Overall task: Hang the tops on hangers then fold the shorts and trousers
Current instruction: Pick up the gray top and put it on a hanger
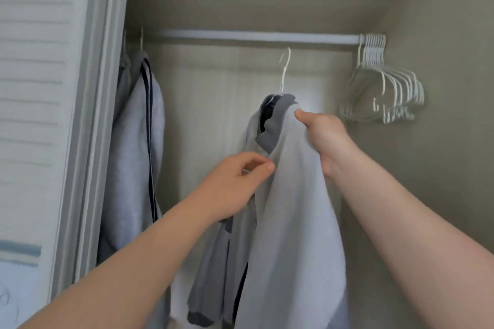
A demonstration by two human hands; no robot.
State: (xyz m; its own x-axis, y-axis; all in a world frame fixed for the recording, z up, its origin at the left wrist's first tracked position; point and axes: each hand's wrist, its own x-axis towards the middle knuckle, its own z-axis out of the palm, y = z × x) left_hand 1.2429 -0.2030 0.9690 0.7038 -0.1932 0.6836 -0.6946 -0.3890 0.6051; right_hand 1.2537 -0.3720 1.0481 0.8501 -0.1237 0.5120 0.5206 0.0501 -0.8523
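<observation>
Right hand (324,139) grips the grey top (291,208) near its collar; left hand (238,184) pinches its front.

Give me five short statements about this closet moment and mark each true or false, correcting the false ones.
1. The hanger carrying the grey top is hooked over the rod. False: its hook is below the rod, not on it.
2. The right hand grips the grey top near its collar. True.
3. The empty white hangers are bunched at the rod's left end. False: they hang at its right end.
4. Other garments hang at the left, beside the door frame. True.
5. The left hand hangs idle, away from the grey top. False: its thumb and fingers pinch at the top's front.
</observation>
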